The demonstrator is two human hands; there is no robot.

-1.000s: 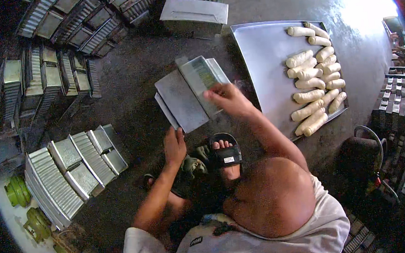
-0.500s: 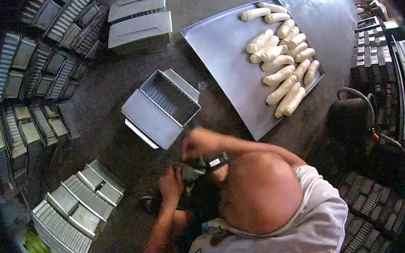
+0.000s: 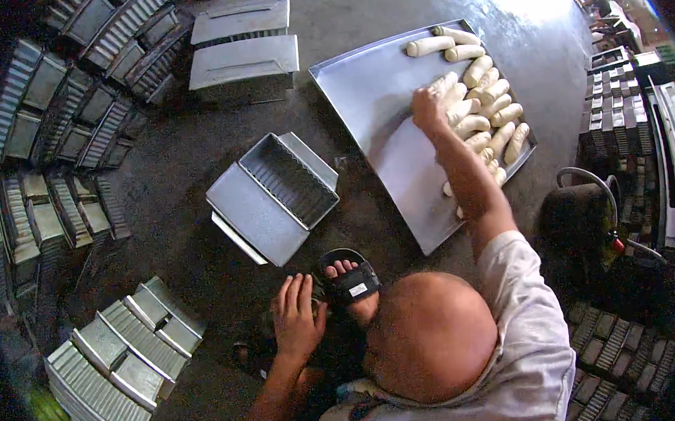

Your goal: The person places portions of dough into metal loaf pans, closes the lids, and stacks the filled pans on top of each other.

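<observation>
My right hand (image 3: 427, 110) reaches over the metal tray (image 3: 364, 83), its fingers curled at the near end of a pale dough roll (image 3: 446, 85). Several more dough rolls (image 3: 517, 142) lie grouped on the tray's right side, some partly hidden by my forearm. My left hand (image 3: 298, 316) rests with its fingers stretched out, beside my sandalled foot (image 3: 351, 276). A dark item under its fingertips cannot be made out. In front of me, a metal pan (image 3: 326, 220) with ridged inner walls stands uncovered, a flat metal lid (image 3: 252, 205) at its left side.
Ridged metal pans stand stacked at the left (image 3: 72, 112), lower left (image 3: 124, 350) and lower right (image 3: 621, 347). Two lidded pans (image 3: 242, 61) sit at the back. A dark container with a hose (image 3: 576, 213) stands on the right. Green round objects (image 3: 50, 410) lie at the lower left.
My right hand has moved from near my left hand, up and right to the dough rolls. My left hand has flattened out from a curled pose. The view has shifted slightly.
</observation>
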